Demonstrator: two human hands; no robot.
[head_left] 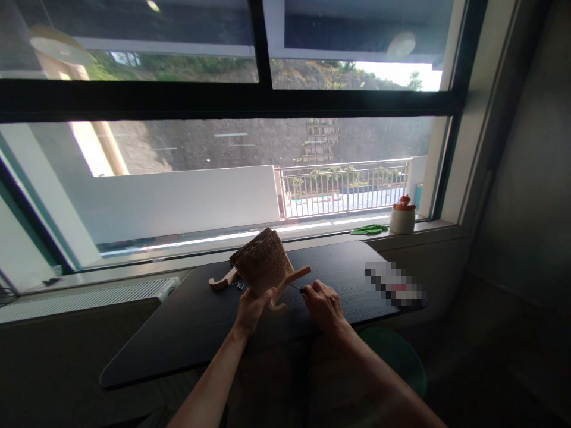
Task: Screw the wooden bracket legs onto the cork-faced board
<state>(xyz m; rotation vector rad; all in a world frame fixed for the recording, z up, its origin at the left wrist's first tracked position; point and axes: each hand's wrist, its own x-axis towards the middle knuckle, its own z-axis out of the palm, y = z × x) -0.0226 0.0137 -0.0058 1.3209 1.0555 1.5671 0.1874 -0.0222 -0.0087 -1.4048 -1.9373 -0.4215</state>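
While left hand (250,309) grips woven panel (262,261) (tilted), screwdriver (300,289) points left.

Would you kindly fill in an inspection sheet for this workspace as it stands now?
Surface: dark table set along the window sill.
Job's things: wooden stand with a woven panel, tilted up on the table; screwdriver pointed at its wooden leg.
Clutter: small dark bits, perhaps screws, by the stand; blurred item at the table's right.
Hands: left hand grips the stand's lower edge; right hand holds the screwdriver.
Cables: nothing seen.
Surroundings: jar and green item on the sill; radiator; green stool.
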